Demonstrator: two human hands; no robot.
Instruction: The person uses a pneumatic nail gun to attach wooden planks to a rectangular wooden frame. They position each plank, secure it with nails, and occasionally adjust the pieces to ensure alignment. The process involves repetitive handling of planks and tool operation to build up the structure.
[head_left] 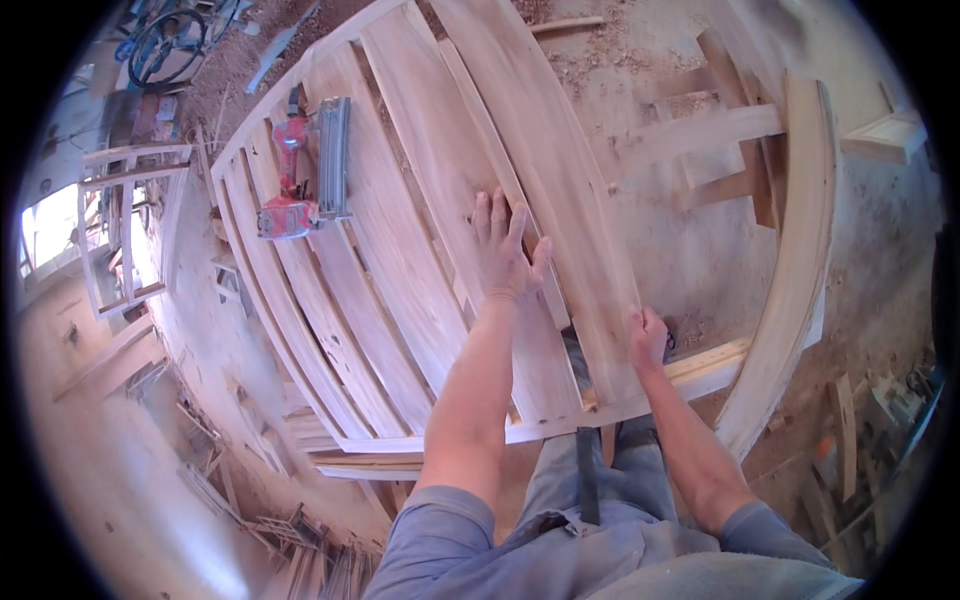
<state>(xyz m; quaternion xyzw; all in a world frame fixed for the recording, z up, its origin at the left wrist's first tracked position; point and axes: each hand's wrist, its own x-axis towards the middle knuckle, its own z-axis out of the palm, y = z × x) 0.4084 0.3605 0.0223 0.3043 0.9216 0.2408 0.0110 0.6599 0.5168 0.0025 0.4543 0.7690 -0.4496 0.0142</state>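
My left hand [508, 248] lies flat with its fingers spread. It rests on a pale wooden board [420, 110], beside a narrow wooden strip [485, 105] at the gap. My right hand [648, 338] is closed at the right edge of a wide plank [555, 170]; its fingertips are hidden. This plank lies slightly askew over the large slatted wooden frame [470, 432]. A gap shows between it and the neighbouring board near my body. On the boards to the left rests a red and grey nail gun [291, 170].
A long curved beam [800, 250] stands at the right, near stacked timber pieces [740, 130]. Wood shavings [600, 60] litter the dusty floor. An open wooden frame [130, 230] stands at the far left, below a coiled black hose [165, 50]. Scrap timber [845, 440] lies at the lower right.
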